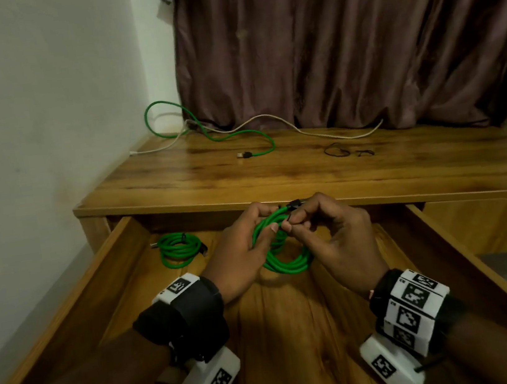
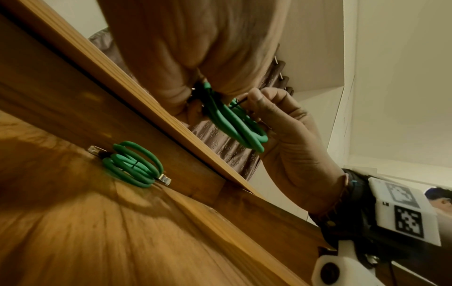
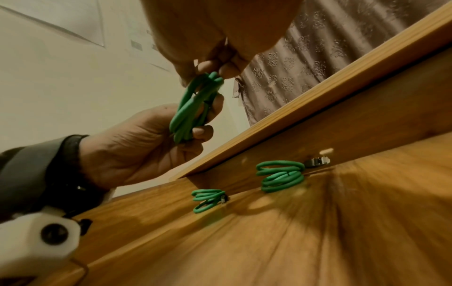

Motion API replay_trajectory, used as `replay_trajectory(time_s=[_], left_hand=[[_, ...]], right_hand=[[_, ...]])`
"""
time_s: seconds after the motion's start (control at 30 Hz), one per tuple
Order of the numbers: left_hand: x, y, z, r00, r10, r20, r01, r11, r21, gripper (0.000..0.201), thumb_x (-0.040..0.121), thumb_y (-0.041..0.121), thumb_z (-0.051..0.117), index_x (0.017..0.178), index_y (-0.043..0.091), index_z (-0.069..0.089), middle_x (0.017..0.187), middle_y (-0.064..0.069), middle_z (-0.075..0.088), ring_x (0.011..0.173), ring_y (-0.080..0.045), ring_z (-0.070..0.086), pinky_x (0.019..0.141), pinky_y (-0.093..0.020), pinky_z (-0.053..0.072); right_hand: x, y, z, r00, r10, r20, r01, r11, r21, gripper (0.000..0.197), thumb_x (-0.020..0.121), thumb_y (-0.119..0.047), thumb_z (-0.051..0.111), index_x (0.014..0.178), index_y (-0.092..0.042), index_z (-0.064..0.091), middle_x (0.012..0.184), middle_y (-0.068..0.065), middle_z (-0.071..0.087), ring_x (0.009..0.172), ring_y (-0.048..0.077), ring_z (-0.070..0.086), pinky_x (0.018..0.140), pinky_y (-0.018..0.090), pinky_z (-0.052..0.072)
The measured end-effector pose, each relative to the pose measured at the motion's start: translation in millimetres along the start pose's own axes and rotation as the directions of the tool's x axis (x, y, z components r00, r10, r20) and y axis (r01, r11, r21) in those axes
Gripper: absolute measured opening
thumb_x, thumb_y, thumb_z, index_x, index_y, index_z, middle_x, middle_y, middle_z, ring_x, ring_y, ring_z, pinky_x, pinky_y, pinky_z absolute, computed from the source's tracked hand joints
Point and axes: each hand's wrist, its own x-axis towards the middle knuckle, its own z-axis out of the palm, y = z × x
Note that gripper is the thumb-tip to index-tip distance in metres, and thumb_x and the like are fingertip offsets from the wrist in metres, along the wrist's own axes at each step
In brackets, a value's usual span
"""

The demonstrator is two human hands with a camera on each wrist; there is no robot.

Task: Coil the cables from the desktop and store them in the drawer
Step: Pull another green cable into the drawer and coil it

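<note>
Green cable coil, light and springy: left hand grips bunched loops, right hand pinches thin tie; hold at the bunch.

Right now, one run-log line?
left hand: holds green coil | right hand: pinches tie | drawer: open, coils inside

A pulled-out brown wooden drawer sits below and in front of the long brown wooden worktop, with a brown pleated fabric curtain hanging behind it. A loose green cable trails from the worktop's back left corner towards its middle, a thin white cable runs across behind it, and small black wire ties lie to its right. 2 coiled green cables lie in the drawer, the far coil at the back left and the near coil to its right, while the left hand and right hand hold a third green cable coil above them, just before the worktop's front edge.
</note>
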Motion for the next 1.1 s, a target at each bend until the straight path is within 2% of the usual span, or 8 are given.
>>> replay_trajectory(time_s=[0.27,0.43,0.53,0.67,0.73,0.83,0.9,1.1], left_hand=[[-1,3,7,0.996,0.015,-0.087,-0.016,1.000,-0.010,0.019,0.106,0.021,0.058,0.125,0.024,0.058,0.119,0.009,0.072,0.113,-0.007,0.069,0.098,-0.049,0.056],[-2,5,8,0.988,0.031,-0.150,-0.026,0.999,0.035,0.021,0.105,0.019,0.059,0.126,0.026,0.057,0.113,0.012,0.074,0.106,-0.004,0.071,0.092,-0.046,0.059],[-3,7,7,0.986,0.035,-0.164,-0.026,0.998,0.057,0.019,0.105,0.018,0.060,0.123,0.023,0.059,0.111,0.011,0.074,0.103,-0.002,0.071,0.090,-0.043,0.060],[-5,9,8,0.986,0.038,-0.164,-0.022,0.995,0.094,0.017,0.105,0.020,0.059,0.122,0.023,0.060,0.117,0.015,0.071,0.106,0.004,0.067,0.089,-0.032,0.060],[-5,10,8,0.986,0.033,-0.165,-0.019,0.996,0.087,0.017,0.105,0.021,0.059,0.122,0.023,0.060,0.118,0.015,0.071,0.106,0.004,0.067,0.089,-0.031,0.060],[-5,10,8,0.985,0.033,-0.169,-0.016,0.995,0.099,0.017,0.105,0.021,0.059,0.122,0.023,0.060,0.115,0.014,0.072,0.104,0.004,0.068,0.089,-0.032,0.059],[-4,10,8,0.985,0.039,-0.169,-0.022,0.994,0.103,0.018,0.105,0.020,0.059,0.123,0.022,0.060,0.115,0.014,0.072,0.104,0.003,0.068,0.090,-0.034,0.059],[-4,9,8,0.987,0.051,-0.153,-0.030,0.990,0.135,0.016,0.106,0.022,0.058,0.122,0.022,0.059,0.119,0.013,0.071,0.108,0.002,0.067,0.090,-0.036,0.059]], right_hand=[[1,-5,3,0.987,0.051,-0.154,-0.061,0.996,-0.058,0.011,0.088,-0.016,0.085,0.097,-0.016,0.078,0.089,-0.014,0.075,0.080,0.007,0.073,0.069,0.033,0.062],[2,-7,3,0.985,0.070,-0.160,-0.091,0.987,-0.132,0.013,0.087,-0.018,0.084,0.100,-0.020,0.081,0.086,-0.014,0.076,0.076,0.010,0.071,0.068,0.037,0.060],[2,-8,3,0.987,0.053,-0.150,-0.080,0.981,-0.179,0.017,0.087,-0.016,0.084,0.103,-0.021,0.083,0.090,-0.014,0.076,0.079,0.007,0.070,0.070,0.028,0.058],[1,-7,2,0.993,0.029,-0.115,-0.056,0.968,-0.246,0.016,0.086,-0.017,0.085,0.101,-0.020,0.083,0.091,-0.014,0.076,0.085,-0.001,0.067,0.072,0.012,0.051],[1,-7,1,0.994,0.026,-0.104,-0.050,0.969,-0.241,0.019,0.085,-0.019,0.085,0.104,-0.021,0.082,0.092,-0.014,0.076,0.086,0.000,0.067,0.072,0.014,0.053],[1,-7,1,0.991,0.038,-0.127,-0.064,0.975,-0.211,0.019,0.085,-0.021,0.087,0.103,-0.023,0.082,0.085,-0.011,0.076,0.078,0.006,0.070,0.070,0.034,0.060],[2,-6,2,0.990,0.041,-0.136,-0.067,0.979,-0.190,0.016,0.085,-0.022,0.086,0.100,-0.021,0.081,0.083,-0.011,0.075,0.076,0.007,0.070,0.069,0.040,0.061],[0,-6,1,0.993,0.058,-0.105,-0.077,0.980,-0.185,0.015,0.086,-0.021,0.084,0.101,-0.021,0.083,0.093,-0.013,0.077,0.087,0.004,0.071,0.073,0.032,0.060]])
